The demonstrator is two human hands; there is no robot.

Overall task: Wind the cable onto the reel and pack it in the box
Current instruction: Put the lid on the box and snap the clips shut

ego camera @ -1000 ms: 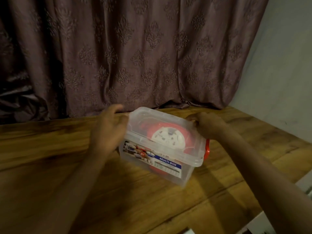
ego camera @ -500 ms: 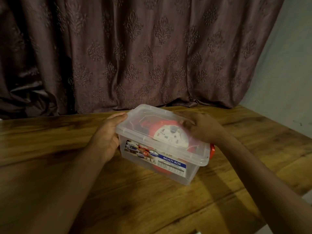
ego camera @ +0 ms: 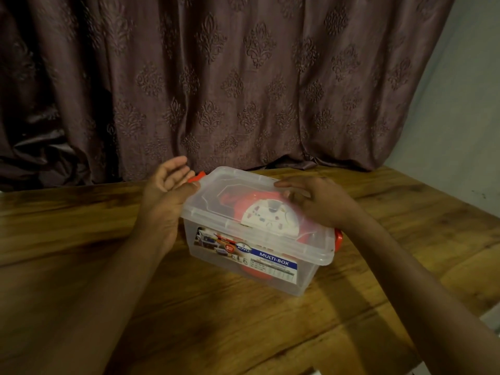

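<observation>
A clear plastic box with a "MULTI-BOX" label stands on the wooden table, its clear lid on top. Inside lies the red cable reel with a white socket face. My left hand is at the box's left end, fingers loosely spread, touching the raised red latch. My right hand rests flat on the right part of the lid. A second red latch shows at the right end.
A dark patterned curtain hangs right behind the table's far edge. A pale wall is at the right. The table's right edge runs close to my right forearm.
My left hand has let go of the box's left side and opened beside the red latch, which now sticks up. My right hand has spread flat on the lid.
</observation>
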